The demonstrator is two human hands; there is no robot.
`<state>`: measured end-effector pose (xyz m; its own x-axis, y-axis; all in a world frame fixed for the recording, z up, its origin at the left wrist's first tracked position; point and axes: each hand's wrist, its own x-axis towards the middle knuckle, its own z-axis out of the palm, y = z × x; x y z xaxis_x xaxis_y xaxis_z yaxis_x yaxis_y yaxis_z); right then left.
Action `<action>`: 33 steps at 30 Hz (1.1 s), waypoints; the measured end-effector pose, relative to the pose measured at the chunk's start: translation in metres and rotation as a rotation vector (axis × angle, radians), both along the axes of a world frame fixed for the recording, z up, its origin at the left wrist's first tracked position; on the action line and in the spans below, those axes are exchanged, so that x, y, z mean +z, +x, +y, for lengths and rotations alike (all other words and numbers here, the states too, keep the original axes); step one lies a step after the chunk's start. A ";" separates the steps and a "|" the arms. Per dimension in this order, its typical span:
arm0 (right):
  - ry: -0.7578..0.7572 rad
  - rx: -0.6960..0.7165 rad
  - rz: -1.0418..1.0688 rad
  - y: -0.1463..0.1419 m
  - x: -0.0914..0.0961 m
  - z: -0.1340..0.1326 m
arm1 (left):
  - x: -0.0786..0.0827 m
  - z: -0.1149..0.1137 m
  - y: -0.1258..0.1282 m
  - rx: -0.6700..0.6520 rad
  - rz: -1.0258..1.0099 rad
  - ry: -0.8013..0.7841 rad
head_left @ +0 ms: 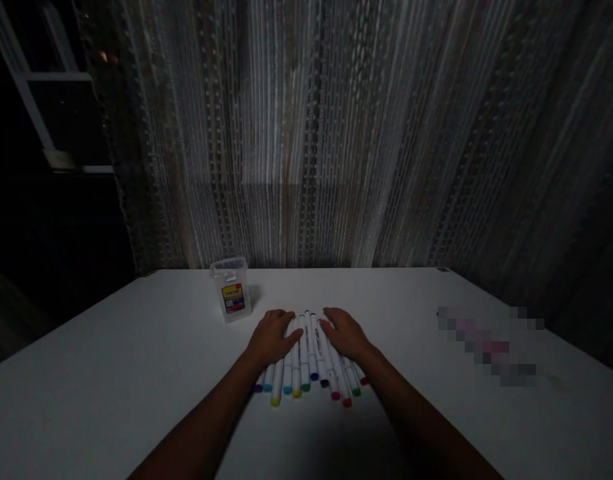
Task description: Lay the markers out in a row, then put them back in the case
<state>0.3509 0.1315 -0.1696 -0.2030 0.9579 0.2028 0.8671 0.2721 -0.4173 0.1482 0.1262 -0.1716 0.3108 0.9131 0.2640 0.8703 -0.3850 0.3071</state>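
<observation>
Several white markers [311, 353] with coloured ends lie side by side on the table, fanned out toward me. Over the left part of the row rests my left hand [273, 338], its thumb stretched inward and apart from the fingers. My right hand [345, 331] lies on the right part in the same way, thumb pointing to the middle. Both hands are open and touch the markers from above and the sides. Their palms hide the middle of the outer markers. Blue, yellow, green, black, pink and orange ends show at the near side.
A clear plastic container [240, 270] with a yellow and red label stands upright behind my left hand. On the right of the white table [136, 373] is a pixelated, pinkish object [486, 343]. A striped curtain [296, 133] hangs behind the table's far edge.
</observation>
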 end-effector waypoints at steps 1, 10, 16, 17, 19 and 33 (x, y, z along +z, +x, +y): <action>0.005 -0.010 0.004 -0.002 0.000 -0.001 | 0.001 -0.001 0.001 0.014 0.002 0.005; -0.033 -0.111 0.087 -0.018 0.005 -0.002 | 0.001 0.009 0.012 -0.068 -0.016 0.059; -0.125 -0.027 -0.003 -0.019 0.007 -0.006 | 0.003 0.005 0.027 -0.271 0.057 0.032; -0.122 -0.015 -0.017 -0.018 0.008 -0.006 | 0.003 0.001 0.028 -0.285 0.053 0.028; -0.106 0.003 -0.033 -0.019 0.009 -0.007 | 0.003 -0.005 0.027 -0.309 0.041 0.025; -0.050 -0.119 0.065 -0.001 0.023 -0.003 | -0.002 0.007 -0.016 -0.177 -0.230 -0.081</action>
